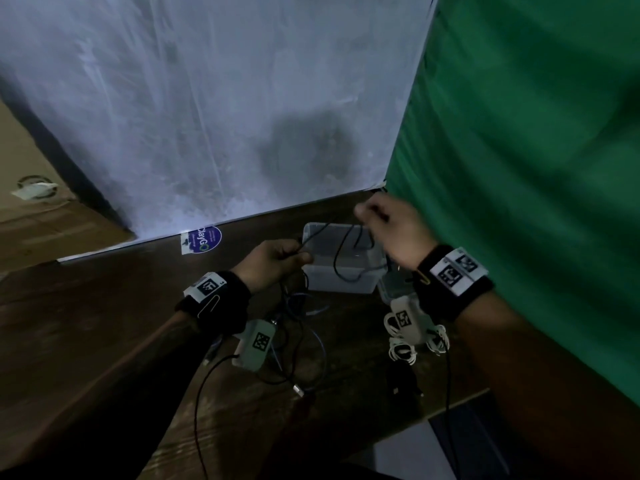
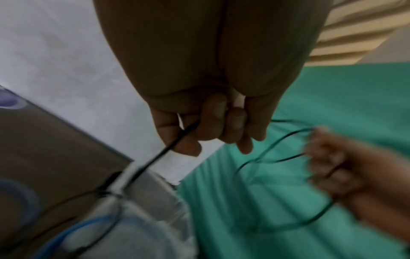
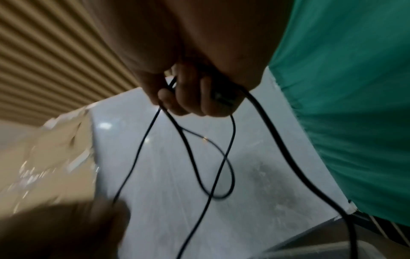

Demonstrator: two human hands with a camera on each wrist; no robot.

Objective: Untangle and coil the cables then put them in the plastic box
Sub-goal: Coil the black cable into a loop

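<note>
Both raised over plastic box [image 1: 341,275]: left hand [image 1: 273,261] fingers curled round black cable [image 1: 341,258], right hand [image 1: 394,230] pinching its loops, slack hanging above box

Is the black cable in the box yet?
Out: both hands hold the black cable looped above the plastic box.

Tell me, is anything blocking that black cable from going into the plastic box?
Nothing visible does. The black cable hangs between both hands right over the plastic box, whose top looks open.
</note>
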